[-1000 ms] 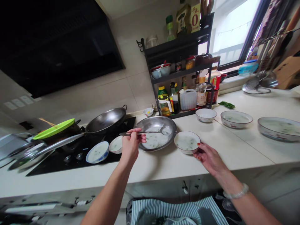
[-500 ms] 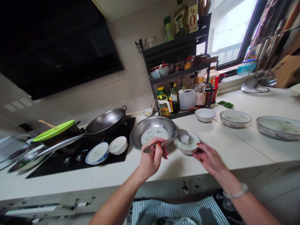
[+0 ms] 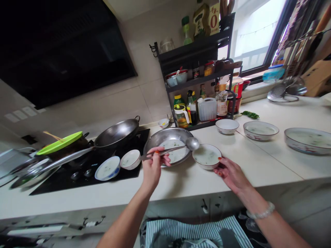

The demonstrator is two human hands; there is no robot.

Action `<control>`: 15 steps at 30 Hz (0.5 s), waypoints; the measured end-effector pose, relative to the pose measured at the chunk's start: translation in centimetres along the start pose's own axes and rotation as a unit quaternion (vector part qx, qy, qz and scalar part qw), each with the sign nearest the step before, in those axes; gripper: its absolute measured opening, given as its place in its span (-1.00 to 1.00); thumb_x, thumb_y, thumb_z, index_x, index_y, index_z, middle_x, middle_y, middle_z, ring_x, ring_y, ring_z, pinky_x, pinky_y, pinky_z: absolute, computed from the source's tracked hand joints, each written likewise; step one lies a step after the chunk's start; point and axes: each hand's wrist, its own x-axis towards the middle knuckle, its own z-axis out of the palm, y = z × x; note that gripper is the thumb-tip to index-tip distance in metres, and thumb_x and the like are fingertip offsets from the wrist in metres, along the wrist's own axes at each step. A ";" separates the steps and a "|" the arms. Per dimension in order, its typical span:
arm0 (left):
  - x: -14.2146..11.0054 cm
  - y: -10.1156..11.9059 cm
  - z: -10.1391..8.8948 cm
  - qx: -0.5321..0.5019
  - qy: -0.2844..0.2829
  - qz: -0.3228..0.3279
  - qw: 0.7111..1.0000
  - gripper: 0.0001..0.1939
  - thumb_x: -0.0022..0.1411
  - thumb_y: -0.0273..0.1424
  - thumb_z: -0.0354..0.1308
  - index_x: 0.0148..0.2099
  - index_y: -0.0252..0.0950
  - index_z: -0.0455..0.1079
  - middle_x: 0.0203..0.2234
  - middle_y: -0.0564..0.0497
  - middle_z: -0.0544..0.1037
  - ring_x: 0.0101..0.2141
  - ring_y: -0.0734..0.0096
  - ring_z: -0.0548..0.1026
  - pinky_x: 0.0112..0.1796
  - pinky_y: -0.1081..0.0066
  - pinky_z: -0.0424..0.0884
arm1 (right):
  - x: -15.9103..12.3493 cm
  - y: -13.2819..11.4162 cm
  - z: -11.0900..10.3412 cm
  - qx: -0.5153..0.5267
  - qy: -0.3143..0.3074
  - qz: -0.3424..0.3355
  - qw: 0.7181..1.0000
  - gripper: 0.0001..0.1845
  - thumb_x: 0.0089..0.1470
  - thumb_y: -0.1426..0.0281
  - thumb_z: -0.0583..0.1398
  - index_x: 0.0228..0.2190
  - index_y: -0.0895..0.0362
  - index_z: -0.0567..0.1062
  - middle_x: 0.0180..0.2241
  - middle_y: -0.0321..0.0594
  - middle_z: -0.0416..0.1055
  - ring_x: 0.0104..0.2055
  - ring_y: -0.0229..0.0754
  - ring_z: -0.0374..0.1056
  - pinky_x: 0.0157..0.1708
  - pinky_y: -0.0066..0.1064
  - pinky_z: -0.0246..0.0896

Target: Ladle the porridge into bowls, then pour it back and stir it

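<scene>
My left hand (image 3: 153, 165) is closed round the handle of a metal ladle (image 3: 192, 143). The ladle's bowl hangs over the right rim of a wide steel basin (image 3: 152, 139), which holds milky soup (image 3: 173, 151) with green bits. Just right of the basin stands a small white bowl (image 3: 207, 166) with a dark rim, filled with similar soup. My right hand (image 3: 230, 174) grips that bowl's right side, thumb at the rim and fingers low on the wall. Left of the basin are a small bowl of soup (image 3: 130, 159) and a blue-patterned bowl (image 3: 107, 168), also with soup.
A wok (image 3: 116, 134) sits on the black cooktop (image 3: 113, 181), near a lime-green colander (image 3: 60, 144). Behind the basin stands a black rack (image 3: 192, 84) with bottles. To the right are a white bowl (image 3: 227, 126), a soup dish (image 3: 260, 131) and a larger one (image 3: 307, 146).
My left hand has moved left with the ladle, from above the small bowl back to the basin's rim. The ladle no longer pours. My right hand stays on the bowl.
</scene>
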 end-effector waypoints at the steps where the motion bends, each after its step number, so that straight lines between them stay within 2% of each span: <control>1: 0.6 -0.1 -0.7 -0.009 0.031 -0.022 0.999 -0.77 0.22 -0.29 0.08 -0.19 -0.37 0.38 -0.59 -0.01 0.54 -0.55 0.39 0.54 -0.51 0.44 0.45 | 0.0 0.0 0.0 -0.003 0.000 0.001 1.000 -0.69 -0.28 0.27 0.48 -0.46 0.14 0.58 -0.50 -0.23 0.47 -0.55 -0.28 0.32 -0.66 -0.51 0.15; 3: 1.5 -0.3 -2.3 -0.003 0.086 -0.037 0.996 -0.76 0.15 -0.30 0.11 -0.20 -0.38 0.38 -0.60 0.00 0.54 -0.57 0.39 0.53 -0.53 0.45 0.43 | 0.0 0.0 0.1 -0.005 0.001 0.001 1.000 -0.69 -0.28 0.27 0.48 -0.46 0.15 0.58 -0.51 -0.23 0.47 -0.55 -0.28 0.32 -0.66 -0.51 0.15; 5: 2.2 -0.6 -3.8 0.036 0.106 -0.030 0.993 -0.75 0.13 -0.29 0.11 -0.22 -0.37 0.38 -0.60 0.01 0.54 -0.57 0.38 0.53 -0.53 0.44 0.43 | 0.0 0.0 0.1 -0.004 0.002 0.001 1.000 -0.68 -0.29 0.27 0.48 -0.46 0.15 0.58 -0.51 -0.22 0.47 -0.55 -0.28 0.32 -0.66 -0.51 0.15; 10: 2.2 -1.1 -6.0 0.177 0.071 -0.013 0.981 -0.75 0.14 -0.25 0.10 -0.22 -0.34 0.37 -0.61 0.01 0.53 -0.61 0.33 0.52 -0.56 0.39 0.46 | 0.0 0.0 0.1 -0.002 0.007 0.002 1.000 -0.67 -0.31 0.28 0.49 -0.46 0.15 0.59 -0.51 -0.22 0.47 -0.54 -0.29 0.32 -0.66 -0.53 0.13; 15: 1.4 -1.4 -5.7 0.265 0.034 -0.002 0.964 -0.77 0.16 -0.26 0.07 -0.24 -0.32 0.38 -0.68 0.04 0.49 -0.66 0.36 0.49 -0.59 0.43 0.41 | 0.0 0.0 0.1 -0.004 0.007 0.003 1.000 -0.68 -0.31 0.27 0.48 -0.47 0.14 0.58 -0.52 -0.24 0.47 -0.55 -0.29 0.32 -0.66 -0.53 0.13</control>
